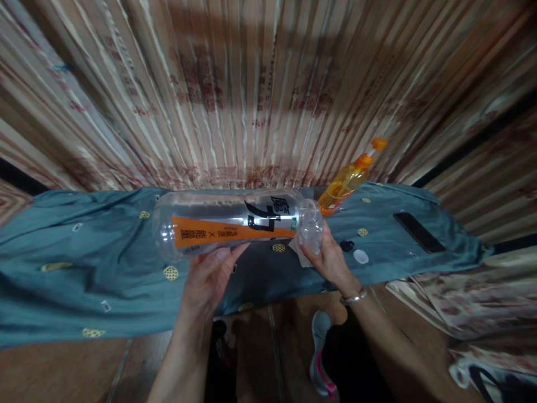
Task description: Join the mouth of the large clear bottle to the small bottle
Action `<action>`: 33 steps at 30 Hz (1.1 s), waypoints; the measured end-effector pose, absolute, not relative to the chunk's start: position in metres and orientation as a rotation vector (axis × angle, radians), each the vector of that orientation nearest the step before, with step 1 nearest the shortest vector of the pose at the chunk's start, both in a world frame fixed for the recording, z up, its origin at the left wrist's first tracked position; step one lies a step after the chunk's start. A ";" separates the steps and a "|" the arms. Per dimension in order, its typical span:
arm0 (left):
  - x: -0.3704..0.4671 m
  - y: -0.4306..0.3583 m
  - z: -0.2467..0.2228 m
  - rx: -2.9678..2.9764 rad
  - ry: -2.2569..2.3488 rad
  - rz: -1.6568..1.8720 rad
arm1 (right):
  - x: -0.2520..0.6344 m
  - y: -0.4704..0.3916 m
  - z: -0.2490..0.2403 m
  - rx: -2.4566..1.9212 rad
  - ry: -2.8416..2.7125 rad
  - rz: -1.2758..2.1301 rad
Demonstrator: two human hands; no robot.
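A large clear plastic bottle [226, 208] with an orange and black label lies sideways in the air above the cloth, its neck toward the right. My left hand [213, 271] is closed around its lower side near the base, thumb along the body. At the neck end, my right hand [329, 254] grips the clear plastic there with thumb and fingers. Whether this is the neck alone or a separate clear piece, I cannot tell. Just beyond the neck stands an orange pump bottle [344, 182] with yellow-orange liquid inside.
A teal patterned cloth [113, 268] covers the long narrow surface. On it, to the right, lie a black phone [418, 232], a white disc [361, 256], a small black item [347, 245] and a pale paper piece [300, 254]. A pleated curtain [251, 101] hangs behind.
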State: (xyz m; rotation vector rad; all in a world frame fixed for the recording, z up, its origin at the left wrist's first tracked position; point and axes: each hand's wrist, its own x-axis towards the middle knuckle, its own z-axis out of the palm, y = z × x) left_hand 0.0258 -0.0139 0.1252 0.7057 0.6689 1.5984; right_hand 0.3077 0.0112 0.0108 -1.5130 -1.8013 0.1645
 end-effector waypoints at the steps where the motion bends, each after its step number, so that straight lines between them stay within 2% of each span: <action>1: 0.026 -0.014 0.126 0.710 0.667 1.597 | 0.308 0.011 0.011 -1.515 -1.804 0.166; 33: 0.026 -0.014 0.120 0.704 0.659 1.572 | 0.307 0.011 0.011 -1.506 -1.789 0.154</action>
